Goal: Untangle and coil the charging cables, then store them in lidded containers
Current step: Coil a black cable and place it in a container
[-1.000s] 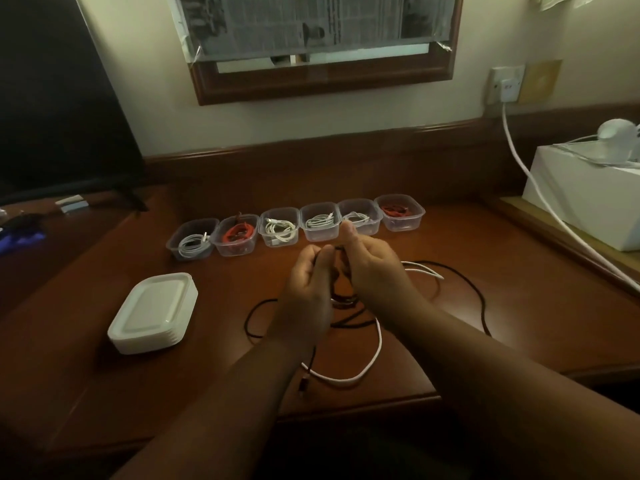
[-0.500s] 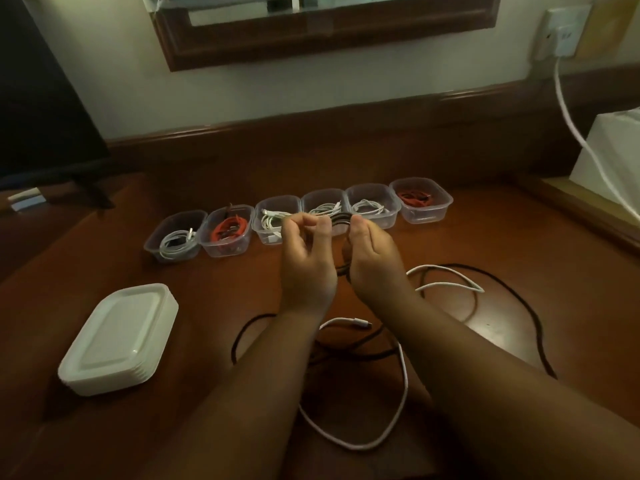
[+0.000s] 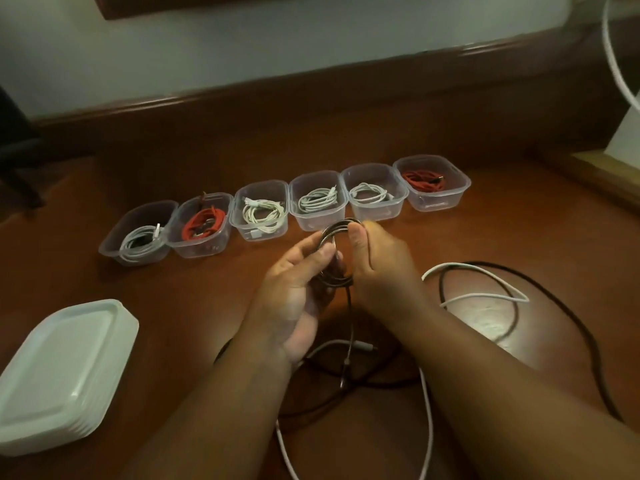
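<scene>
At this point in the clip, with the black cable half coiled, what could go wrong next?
1. The black cable, held by the left hand and right hand, trails across the white cable on the desk; further winding may drag or snag it.
2. All six containers already hold a coil, so this one may lack a free container.
3. The lid stack is untouched; every container is uncovered.
</scene>
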Action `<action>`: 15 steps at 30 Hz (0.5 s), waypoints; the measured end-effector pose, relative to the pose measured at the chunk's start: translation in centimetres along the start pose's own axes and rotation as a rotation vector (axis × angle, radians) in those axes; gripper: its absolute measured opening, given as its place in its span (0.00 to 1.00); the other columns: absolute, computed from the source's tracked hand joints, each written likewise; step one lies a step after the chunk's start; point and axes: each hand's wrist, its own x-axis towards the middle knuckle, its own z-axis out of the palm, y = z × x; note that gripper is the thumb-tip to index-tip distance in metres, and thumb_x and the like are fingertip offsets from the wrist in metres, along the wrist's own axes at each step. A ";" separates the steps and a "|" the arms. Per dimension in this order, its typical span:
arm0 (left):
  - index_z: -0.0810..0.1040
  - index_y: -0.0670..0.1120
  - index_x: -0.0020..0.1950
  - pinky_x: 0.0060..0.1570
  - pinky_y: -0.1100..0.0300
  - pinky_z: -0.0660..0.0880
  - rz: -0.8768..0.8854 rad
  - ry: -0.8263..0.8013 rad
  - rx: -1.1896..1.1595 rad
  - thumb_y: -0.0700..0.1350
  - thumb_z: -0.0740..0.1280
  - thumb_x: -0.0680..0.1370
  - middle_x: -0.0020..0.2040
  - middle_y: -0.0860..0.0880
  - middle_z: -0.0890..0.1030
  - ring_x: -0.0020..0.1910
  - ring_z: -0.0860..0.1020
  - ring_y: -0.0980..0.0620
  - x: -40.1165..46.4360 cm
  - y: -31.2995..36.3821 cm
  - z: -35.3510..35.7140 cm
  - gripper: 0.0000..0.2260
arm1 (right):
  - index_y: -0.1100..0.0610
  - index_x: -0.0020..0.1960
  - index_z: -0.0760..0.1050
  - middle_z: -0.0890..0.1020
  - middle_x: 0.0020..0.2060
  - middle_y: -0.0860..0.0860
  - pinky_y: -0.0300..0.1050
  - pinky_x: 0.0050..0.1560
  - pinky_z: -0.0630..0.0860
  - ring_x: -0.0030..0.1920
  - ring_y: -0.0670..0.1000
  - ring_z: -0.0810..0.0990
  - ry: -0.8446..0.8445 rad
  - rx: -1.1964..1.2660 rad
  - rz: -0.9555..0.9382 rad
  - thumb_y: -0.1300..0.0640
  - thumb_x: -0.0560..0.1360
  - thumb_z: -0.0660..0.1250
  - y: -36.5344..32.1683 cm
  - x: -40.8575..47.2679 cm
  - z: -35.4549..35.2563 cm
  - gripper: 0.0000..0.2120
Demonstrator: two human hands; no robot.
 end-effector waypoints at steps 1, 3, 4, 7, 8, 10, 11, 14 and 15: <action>0.82 0.46 0.50 0.45 0.59 0.73 -0.053 -0.024 -0.065 0.44 0.69 0.70 0.37 0.50 0.80 0.36 0.79 0.55 -0.1 0.3 -0.1 0.10 | 0.58 0.46 0.73 0.79 0.37 0.50 0.50 0.38 0.70 0.38 0.52 0.76 -0.022 -0.038 0.000 0.46 0.83 0.51 0.1 0.0 0.0 0.19; 0.84 0.47 0.46 0.44 0.58 0.73 -0.114 -0.069 -0.161 0.46 0.68 0.70 0.35 0.50 0.78 0.34 0.78 0.54 -0.5 1.0 -0.2 0.08 | 0.55 0.45 0.71 0.78 0.38 0.51 0.50 0.38 0.69 0.38 0.55 0.76 -0.043 -0.095 -0.006 0.46 0.83 0.51 -0.1 0.1 0.1 0.17; 0.85 0.47 0.48 0.42 0.59 0.74 -0.106 -0.099 -0.180 0.46 0.69 0.70 0.35 0.50 0.78 0.33 0.77 0.54 -0.6 1.2 -0.3 0.09 | 0.56 0.46 0.72 0.79 0.38 0.53 0.51 0.39 0.69 0.39 0.56 0.76 -0.042 -0.113 -0.012 0.46 0.82 0.51 -0.2 0.1 0.1 0.18; 0.78 0.46 0.57 0.35 0.62 0.78 0.019 -0.126 -0.075 0.36 0.71 0.68 0.37 0.49 0.78 0.33 0.77 0.54 -1.0 1.4 0.1 0.18 | 0.58 0.47 0.73 0.80 0.40 0.55 0.53 0.40 0.71 0.41 0.58 0.77 -0.043 -0.106 0.001 0.48 0.83 0.52 -0.4 0.0 -0.2 0.17; 0.76 0.45 0.57 0.36 0.61 0.79 0.076 -0.086 -0.002 0.34 0.70 0.69 0.38 0.48 0.79 0.33 0.78 0.53 -1.0 1.2 0.4 0.18 | 0.57 0.47 0.73 0.79 0.39 0.53 0.52 0.39 0.70 0.40 0.56 0.77 -0.044 -0.091 0.010 0.49 0.84 0.54 -0.5 0.0 -0.4 0.15; 0.75 0.44 0.52 0.38 0.57 0.81 0.179 0.027 0.151 0.30 0.68 0.73 0.41 0.45 0.80 0.34 0.81 0.50 -0.9 1.0 0.7 0.13 | 0.57 0.45 0.71 0.77 0.37 0.51 0.52 0.37 0.69 0.37 0.54 0.75 -0.038 -0.077 0.019 0.51 0.84 0.55 -0.7 0.0 -0.7 0.14; 0.75 0.45 0.50 0.41 0.54 0.82 0.229 0.076 0.230 0.29 0.68 0.75 0.43 0.45 0.80 0.36 0.83 0.49 -0.8 0.7 0.5 0.11 | 0.58 0.46 0.72 0.77 0.36 0.51 0.53 0.36 0.70 0.36 0.54 0.75 -0.037 -0.076 0.019 0.51 0.84 0.55 -0.8 0.0 -0.8 0.14; 0.78 0.54 0.42 0.49 0.50 0.82 0.466 0.216 0.622 0.41 0.71 0.71 0.48 0.54 0.83 0.46 0.84 0.52 -0.2 0.2 -0.6 0.07 | 0.59 0.47 0.73 0.77 0.35 0.51 0.55 0.35 0.72 0.35 0.53 0.76 -0.019 -0.093 -0.003 0.50 0.84 0.54 -0.8 -0.2 -0.8 0.16; 0.78 0.54 0.40 0.47 0.54 0.82 0.573 0.232 0.763 0.45 0.72 0.70 0.49 0.56 0.82 0.46 0.83 0.55 -0.2 0.2 -0.8 0.05 | 0.58 0.46 0.72 0.76 0.34 0.50 0.54 0.34 0.70 0.34 0.52 0.75 -0.001 -0.100 -0.018 0.50 0.84 0.55 -0.7 -0.2 -0.9 0.15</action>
